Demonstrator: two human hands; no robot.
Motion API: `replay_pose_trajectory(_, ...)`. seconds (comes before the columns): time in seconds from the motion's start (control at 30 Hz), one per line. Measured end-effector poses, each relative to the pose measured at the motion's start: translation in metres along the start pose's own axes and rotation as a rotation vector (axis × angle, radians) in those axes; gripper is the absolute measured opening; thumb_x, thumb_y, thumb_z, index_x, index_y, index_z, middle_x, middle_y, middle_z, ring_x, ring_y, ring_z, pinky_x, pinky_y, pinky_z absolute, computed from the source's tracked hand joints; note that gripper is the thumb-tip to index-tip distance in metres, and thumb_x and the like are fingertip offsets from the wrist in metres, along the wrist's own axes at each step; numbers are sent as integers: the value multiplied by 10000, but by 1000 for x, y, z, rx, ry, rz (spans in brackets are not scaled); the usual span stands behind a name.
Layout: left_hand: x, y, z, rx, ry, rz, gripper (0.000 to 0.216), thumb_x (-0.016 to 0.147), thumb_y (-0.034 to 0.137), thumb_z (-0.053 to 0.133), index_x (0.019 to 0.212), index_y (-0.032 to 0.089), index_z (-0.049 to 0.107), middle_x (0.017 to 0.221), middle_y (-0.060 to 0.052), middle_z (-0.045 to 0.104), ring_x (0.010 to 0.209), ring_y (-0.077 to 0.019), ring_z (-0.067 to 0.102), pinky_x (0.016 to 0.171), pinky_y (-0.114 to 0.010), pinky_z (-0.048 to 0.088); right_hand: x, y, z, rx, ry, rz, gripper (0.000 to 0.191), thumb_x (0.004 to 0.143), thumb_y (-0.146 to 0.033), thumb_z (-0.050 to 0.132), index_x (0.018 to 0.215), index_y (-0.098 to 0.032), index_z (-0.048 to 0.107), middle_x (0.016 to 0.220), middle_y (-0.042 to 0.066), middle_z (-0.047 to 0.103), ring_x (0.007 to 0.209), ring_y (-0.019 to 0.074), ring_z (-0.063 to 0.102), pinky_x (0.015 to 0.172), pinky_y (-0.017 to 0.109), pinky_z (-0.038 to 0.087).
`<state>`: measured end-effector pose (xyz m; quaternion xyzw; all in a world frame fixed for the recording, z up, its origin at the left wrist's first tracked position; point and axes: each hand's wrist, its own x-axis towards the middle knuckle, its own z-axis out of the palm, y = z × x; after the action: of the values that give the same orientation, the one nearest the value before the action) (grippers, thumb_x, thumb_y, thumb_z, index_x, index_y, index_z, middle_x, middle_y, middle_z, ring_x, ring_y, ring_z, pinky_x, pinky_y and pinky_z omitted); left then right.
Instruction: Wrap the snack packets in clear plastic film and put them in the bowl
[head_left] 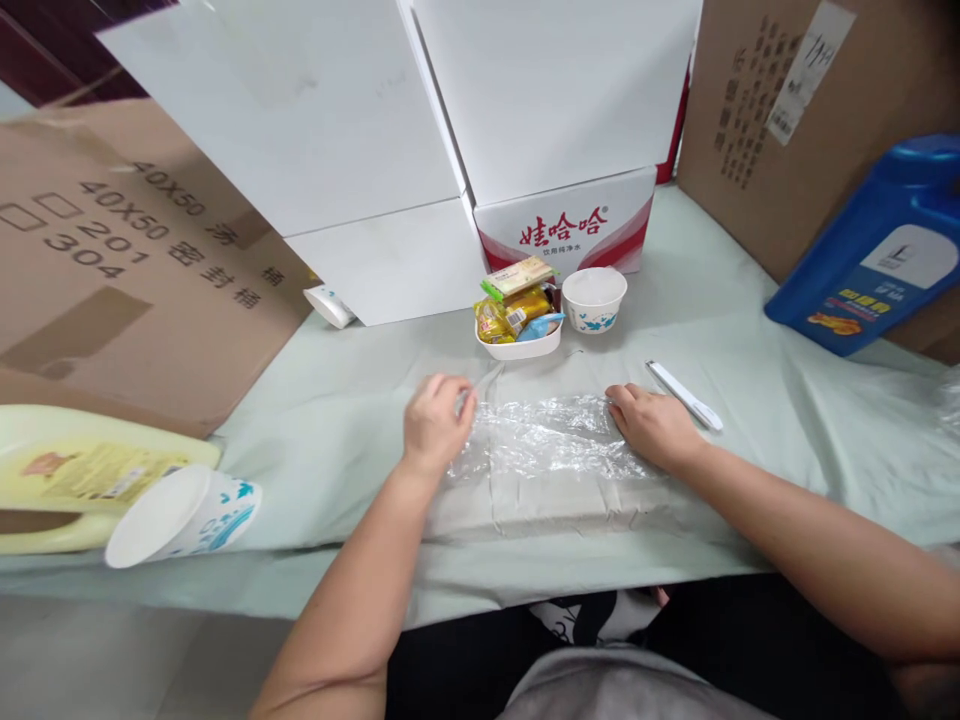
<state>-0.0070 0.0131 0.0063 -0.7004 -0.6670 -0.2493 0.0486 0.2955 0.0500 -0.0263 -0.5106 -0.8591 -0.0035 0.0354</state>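
Observation:
A crinkled sheet of clear plastic film (pixel 551 435) lies spread between my hands on the cloth near the table's front edge. My left hand (pixel 437 422) is closed at the film's left end, thumb and fingers pinched together on it. At the opposite end my right hand (pixel 651 425) has its fingers curled over the film and its fingertips on the edge. A white utility knife (pixel 684 396) rests just beyond my right hand. Behind the film sit a small white dish (pixel 517 350) of wrapped snacks (pixel 517 300) and an upright paper bowl (pixel 595 302).
White boxes (pixel 562 225) stand along the back, with brown cartons (pixel 142 260) at left and right. A blue jug (pixel 877 250) stands on the right. On the left, a yellow jug (pixel 90 470) and a paper cup (pixel 187 515) lie tipped near the table edge.

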Motion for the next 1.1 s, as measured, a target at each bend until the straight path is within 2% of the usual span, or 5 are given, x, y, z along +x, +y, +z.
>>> replay_pose_trajectory(0.2,-22,34,29,-190,-608,493,562,830,512,653,1317,253,544,1487,-105,437,1419,-310,305,1167,-506,213,1,5,-3,-34,-21,31,347,991,-262,296,1146,-141,583,1022,151,674,775,243,653,591,322,385)
replay_pose_trajectory(0.4,-23,35,34,-129,-652,485,663,867,575,564,1436,270,415,1573,-101,292,1480,-300,151,1192,-529,83,-2,29,-17,-8,153,157,356,955,-208,342,1140,-96,624,1072,216,652,910,324,623,761,432,469)
replay_pose_trajectory(0.57,-20,34,31,-146,-650,490,668,850,596,572,1421,278,436,1574,-104,290,1473,-311,175,1185,-540,99,-8,11,-2,173,163,-335,567,944,-521,431,1370,-153,499,1431,167,486,1330,336,409,1069,507,340)
replay_pose_trajectory(0.93,13,-47,-1,203,-268,-270,406,888,333,477,1229,147,596,1354,-191,530,1276,-345,465,1031,-450,369,-9,18,20,136,-10,-311,816,882,-712,355,1508,-189,321,1560,142,296,1451,354,193,1146,553,197)
replay_pose_trajectory(1.1,3,-37,-22,-91,-531,-314,439,830,567,529,624,198,647,625,-34,630,654,-214,609,630,-290,443,-8,18,21,127,-10,-292,811,885,-709,352,1515,-199,305,1565,134,285,1453,357,181,1146,560,197)
